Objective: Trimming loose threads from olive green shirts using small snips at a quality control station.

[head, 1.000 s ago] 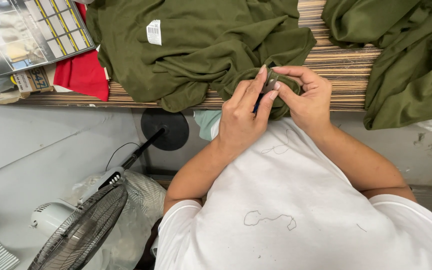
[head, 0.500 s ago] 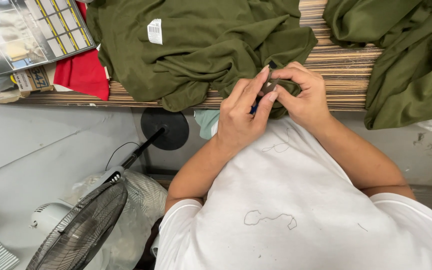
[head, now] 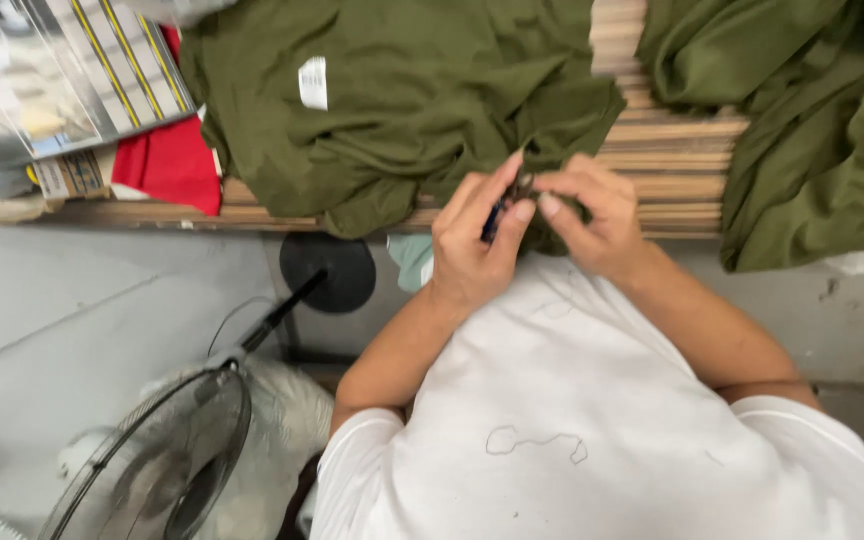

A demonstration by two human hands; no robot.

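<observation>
No box, bin or tray shows here; the things lie loose on a striped wooden table [head: 672, 160]. The left hand [head: 472, 250] and the right hand [head: 597, 215] meet at the table's near edge, over the hem of an olive-green cotton garment [head: 402, 110] that spreads across the table and bears a small white label [head: 313, 82]. The left grip is pressed together, pinching a small dark blue-handled tool [head: 493, 221] between thumb and fingers; the right grip is pinched on a fold of the green cloth just beside the tool's tip. A second olive-green garment [head: 812, 130] hangs over the table's right end, well apart from the hands. At the left lie a red cloth [head: 167, 165] and glossy printed sheets [head: 52, 75]. Below the table edge the grey floor lies open on the left, where a black standing fan [head: 167, 460] stands beside its round base [head: 327, 272]. The tool is mostly hidden by the fingers, so its kind is hard to make out; the fan's cage is cut off at the bottom.
</observation>
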